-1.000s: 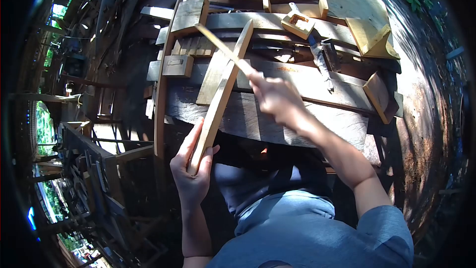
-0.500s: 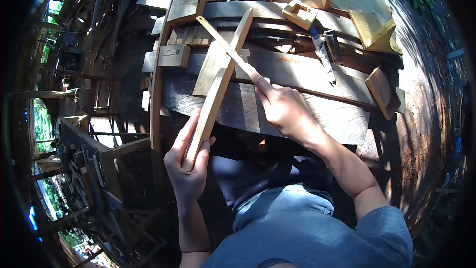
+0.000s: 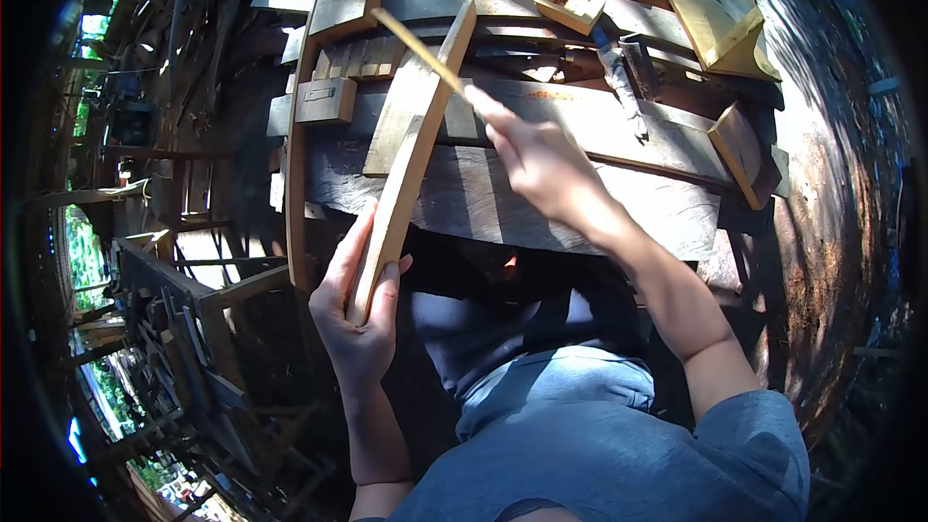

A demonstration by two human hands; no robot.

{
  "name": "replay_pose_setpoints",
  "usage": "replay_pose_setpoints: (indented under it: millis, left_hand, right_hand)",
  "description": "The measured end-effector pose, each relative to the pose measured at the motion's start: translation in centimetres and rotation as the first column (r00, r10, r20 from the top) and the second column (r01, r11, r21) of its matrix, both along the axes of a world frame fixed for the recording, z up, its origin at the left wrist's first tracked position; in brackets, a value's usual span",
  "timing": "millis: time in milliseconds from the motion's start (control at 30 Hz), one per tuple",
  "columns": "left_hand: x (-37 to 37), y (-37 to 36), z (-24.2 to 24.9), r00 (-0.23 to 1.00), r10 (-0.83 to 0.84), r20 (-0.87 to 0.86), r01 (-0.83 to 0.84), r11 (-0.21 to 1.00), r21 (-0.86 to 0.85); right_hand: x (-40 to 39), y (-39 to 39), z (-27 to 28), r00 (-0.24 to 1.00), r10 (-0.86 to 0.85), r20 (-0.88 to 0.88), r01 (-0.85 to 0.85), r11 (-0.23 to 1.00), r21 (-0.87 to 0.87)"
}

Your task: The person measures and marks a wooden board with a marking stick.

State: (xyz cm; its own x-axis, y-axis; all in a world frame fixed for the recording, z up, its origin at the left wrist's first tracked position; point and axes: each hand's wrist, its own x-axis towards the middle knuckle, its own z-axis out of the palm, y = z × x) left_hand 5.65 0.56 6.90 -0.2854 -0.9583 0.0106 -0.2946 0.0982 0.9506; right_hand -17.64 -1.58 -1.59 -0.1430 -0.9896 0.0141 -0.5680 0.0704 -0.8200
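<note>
My left hand (image 3: 359,304) wraps the lower end of a long squared wooden stake (image 3: 397,201), thumb on one side and fingers on the other. The stake slants up and away over the bench, tapering to a point at its far end. In my right hand (image 3: 548,172) is a thin, flat, blade-like tool (image 3: 418,46), yellowish and blurred by motion. It crosses the upper part of the stake at an angle, its tip out past the left side. A flat board (image 3: 389,135) lies beneath the stake on the bench.
Planks form the workbench (image 3: 483,208). On it are wooden blocks (image 3: 327,100), a hollowed block (image 3: 570,6), a wrapped-looking tool (image 3: 620,87) and angled wood pieces (image 3: 735,155). A large log (image 3: 822,261) lies right; timber frames (image 3: 184,280) stand left.
My right hand and the tool have shifted up along the stake, and the tool now appears narrower and blurred. The whole view has slid slightly up and left; my left hand keeps its hold.
</note>
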Motion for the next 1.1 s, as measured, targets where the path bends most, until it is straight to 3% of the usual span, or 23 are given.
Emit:
replay_pose_setpoints:
  millis: [33, 100, 167, 300, 400, 433, 500, 567, 600, 700, 800, 833, 900, 967, 1000, 1033, 1100]
  left_hand:
    - [-0.1, 0.1, 0.1, 1.0, -0.003, 0.01, 0.003, 1.0, -0.019]
    - [0.0, -0.1, 0.3, 0.999, -0.024, 0.033, 0.025, 0.999, -0.036]
    - [0.1, -0.4, 0.8, 0.999, 0.034, -0.009, -0.033, 0.999, 0.041]
    - [-0.4, -0.1, 0.8, 0.999, 0.033, 0.042, -0.032, 0.999, -0.019]
    - [-0.7, 0.2, 0.6, 0.998, 0.026, 0.06, -0.023, 0.999, -0.043]
    - [-0.8, 0.4, 0.6, 0.998, 0.02, 0.065, -0.018, 0.999, -0.038]
    - [-1.1, 0.5, 0.8, 0.997, 0.01, 0.082, -0.005, 0.998, -0.06]
    - [-1.0, 0.6, 1.0, 0.998, 0.017, 0.068, -0.014, 0.999, -0.039]
    - [-0.9, 0.4, 1.1, 0.998, 0.022, 0.056, -0.022, 1.0, -0.009]
    - [-0.6, 0.1, 0.6, 0.997, 0.02, 0.069, -0.017, 0.999, -0.048]
    - [-1.0, 0.1, 0.9, 0.995, 0.028, 0.095, -0.023, 0.998, -0.05]
    - [-0.9, 0.2, 0.8, 0.994, 0.022, 0.107, -0.015, 0.998, -0.064]
    - [-1.0, 0.5, 0.8, 0.994, 0.021, 0.104, -0.016, 0.998, -0.055]
    - [-1.0, 0.3, 0.9, 0.995, 0.032, 0.097, -0.026, 0.998, -0.062]
    - [-0.7, 0.1, 1.0, 0.996, 0.039, 0.079, -0.036, 0.998, -0.045]
    - [-0.5, -0.2, 1.0, 0.997, 0.047, 0.059, -0.045, 0.999, -0.026]
    - [-0.8, -0.2, 1.2, 0.998, 0.048, 0.03, -0.048, 0.999, -0.014]
  right_hand:
    - [-0.7, -1.8, 1.3, 0.999, -0.006, 0.043, -0.001, 0.989, 0.151]
    - [-1.4, -5.1, -0.8, 0.998, -0.061, -0.003, 0.061, 0.998, 0.007]
    - [-1.0, -5.1, -1.2, 0.996, -0.066, -0.065, 0.066, 0.998, -0.006]
    - [1.5, 0.3, 0.2, 0.983, -0.013, -0.181, 0.01, 1.0, -0.019]
    - [0.8, 0.9, 0.7, 0.993, 0.007, -0.116, 0.001, 0.998, 0.069]
    - [0.0, -0.4, 1.1, 1.0, -0.009, 0.023, 0.007, 0.995, 0.104]
    - [-1.5, -4.5, -0.2, 0.992, -0.089, -0.089, 0.099, 0.989, 0.113]
    - [-2.6, -8.1, -4.2, 0.975, -0.144, -0.168, 0.138, 0.989, -0.044]
    - [-2.3, -7.5, -2.8, 0.98, -0.148, -0.134, 0.153, 0.988, 0.03]
    - [0.0, -1.8, 0.7, 0.979, 0.054, -0.195, -0.023, 0.987, 0.158]
    - [1.2, 1.5, 1.3, 0.967, 0.042, -0.252, -0.051, 0.998, -0.032]
    - [0.4, -0.4, 1.1, 0.978, 0.066, -0.197, -0.041, 0.991, 0.129]
    - [-1.2, -4.3, -0.3, 0.994, -0.044, -0.099, 0.05, 0.997, 0.056]
    - [-1.6, -8.5, -3.2, 0.981, -0.129, -0.147, 0.111, 0.986, -0.127]
    - [-1.4, -8.4, -2.6, 0.978, -0.118, -0.171, 0.103, 0.99, -0.091]
    - [-1.3, -7.1, 0.0, 0.987, -0.082, -0.135, 0.093, 0.992, 0.08]
    - [-0.2, -3.5, 1.9, 0.994, -0.007, -0.11, 0.02, 0.993, 0.117]
